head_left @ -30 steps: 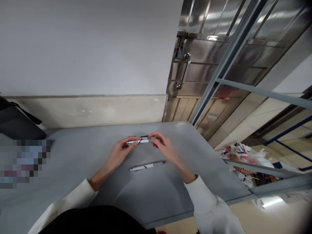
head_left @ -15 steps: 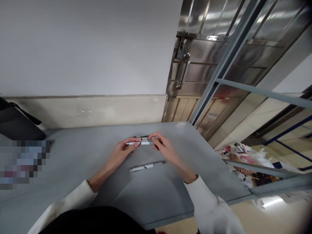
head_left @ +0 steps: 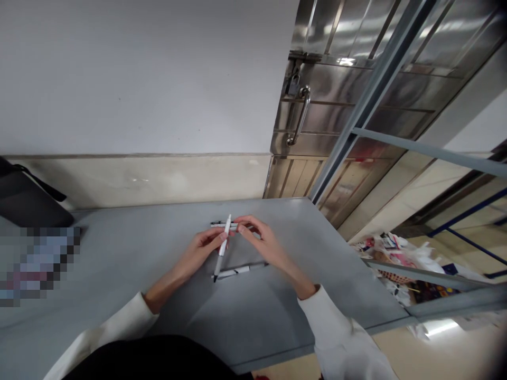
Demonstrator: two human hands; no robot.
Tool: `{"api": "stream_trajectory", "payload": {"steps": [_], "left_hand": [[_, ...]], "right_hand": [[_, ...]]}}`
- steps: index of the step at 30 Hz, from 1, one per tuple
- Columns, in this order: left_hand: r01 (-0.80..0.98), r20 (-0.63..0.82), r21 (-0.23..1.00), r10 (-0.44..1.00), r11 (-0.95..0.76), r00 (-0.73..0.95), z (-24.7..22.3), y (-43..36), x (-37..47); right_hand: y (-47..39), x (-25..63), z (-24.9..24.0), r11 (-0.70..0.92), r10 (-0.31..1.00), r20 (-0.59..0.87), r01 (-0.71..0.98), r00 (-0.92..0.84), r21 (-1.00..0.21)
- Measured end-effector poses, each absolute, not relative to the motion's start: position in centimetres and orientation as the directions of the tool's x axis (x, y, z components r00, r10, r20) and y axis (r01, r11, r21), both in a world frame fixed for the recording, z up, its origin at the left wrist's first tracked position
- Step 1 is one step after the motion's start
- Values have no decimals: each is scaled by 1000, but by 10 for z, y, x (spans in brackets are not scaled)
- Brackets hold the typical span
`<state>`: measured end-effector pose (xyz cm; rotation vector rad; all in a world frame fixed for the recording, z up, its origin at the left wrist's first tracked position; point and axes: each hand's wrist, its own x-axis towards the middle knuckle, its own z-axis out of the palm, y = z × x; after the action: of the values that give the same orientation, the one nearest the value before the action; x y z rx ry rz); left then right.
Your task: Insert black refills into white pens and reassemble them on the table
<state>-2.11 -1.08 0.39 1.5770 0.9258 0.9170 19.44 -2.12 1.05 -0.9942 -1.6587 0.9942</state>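
My left hand (head_left: 202,245) pinches a white pen (head_left: 225,237) between thumb and fingers. That pen stands steeply slanted, its dark tip pointing down toward me and its white end up. My right hand (head_left: 261,235) is curled just to the right, thumb and fingertips closed around the right end of another white pen (head_left: 224,225). Beside that one, a dark-marked pen lies at the back, partly covered by the hands. Nearer to me a white and grey pen (head_left: 240,271) lies crosswise on the grey table (head_left: 158,232), its left end overlapped by the slanted pen's tip.
A dark case with a strap (head_left: 35,195) and a pixelated flat item (head_left: 35,264) are at the left. A pale wall (head_left: 138,79) rises behind the table. To the right are a metal frame post (head_left: 368,100), a padlocked steel door (head_left: 328,111) and bagged goods (head_left: 404,253).
The pen in my left hand has swung from lying crosswise to steeply slanted, tip toward me. My right fingers have left its end and shifted slightly left to the pen behind.
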Motion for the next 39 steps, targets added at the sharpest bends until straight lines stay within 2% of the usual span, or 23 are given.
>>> {"api": "stream_trajectory", "payload": {"steps": [6, 14, 19, 25, 29, 39], "left_hand": [[143, 127, 966, 875, -216, 467, 4, -13, -20], [151, 141, 961, 881, -231, 451, 3, -13, -20], [135, 182, 959, 909, -248, 375, 4, -9, -22], [113, 193, 965, 930, -238, 312, 1, -4, -26], [110, 193, 966, 937, -233, 292, 1, -3, -27], [119, 198, 964, 937, -240, 286, -4, -1, -30]], "right_hand": [[-22, 189, 12, 331, 921, 300, 94, -247, -939], [-22, 183, 17, 314, 928, 298, 40, -222, -949], [-4, 182, 31, 277, 955, 295, -256, -33, -926], [7, 192, 52, 135, 985, 172, -555, -14, -821], [2, 203, 51, 109, 989, 147, -569, -21, -815], [-3, 212, 51, 216, 972, 227, -612, 61, -761]]}}
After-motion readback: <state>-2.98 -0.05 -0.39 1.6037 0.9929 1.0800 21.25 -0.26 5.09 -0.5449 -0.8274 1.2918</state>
